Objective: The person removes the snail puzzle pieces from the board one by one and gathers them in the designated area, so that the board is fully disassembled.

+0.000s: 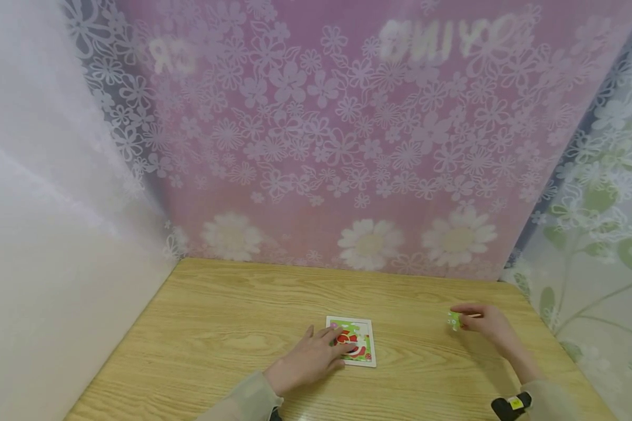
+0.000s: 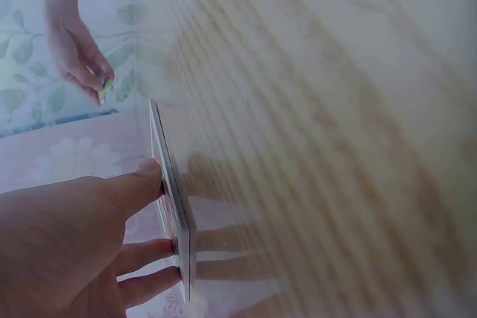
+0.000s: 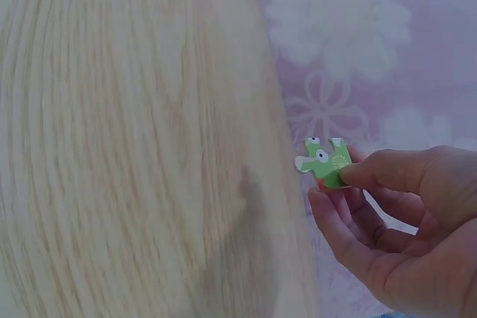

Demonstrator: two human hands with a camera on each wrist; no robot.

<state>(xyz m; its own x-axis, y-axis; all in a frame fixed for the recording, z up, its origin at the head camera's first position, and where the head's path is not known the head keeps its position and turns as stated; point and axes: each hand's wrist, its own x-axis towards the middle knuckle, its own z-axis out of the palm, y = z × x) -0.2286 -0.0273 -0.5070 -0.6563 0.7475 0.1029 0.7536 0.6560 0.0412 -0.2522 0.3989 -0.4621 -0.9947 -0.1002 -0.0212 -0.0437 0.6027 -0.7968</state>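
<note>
A small square jigsaw puzzle in a white frame (image 1: 373,351) lies on the table, its picture mostly green and red with white patches toward the right side. My left hand (image 1: 309,356) rests on it from the left, fingers stretched across the picture and covering part of it. In the left wrist view, the fingertips (image 2: 151,173) touch the face of the thin puzzle board (image 2: 173,206). Off to the right, my right hand (image 1: 487,327) pinches a green puzzle piece (image 3: 328,165) between thumb and fingers. That piece has white spots and a touch of red, and is held above the table.
The wood-grain table (image 1: 232,316) extends around the puzzle. Behind it hangs a pink flowered curtain (image 1: 316,146). A plain white sheet (image 1: 58,234) borders the left, and a leaf-patterned one (image 1: 611,251) the right. A dark band (image 1: 511,404) circles the right wrist.
</note>
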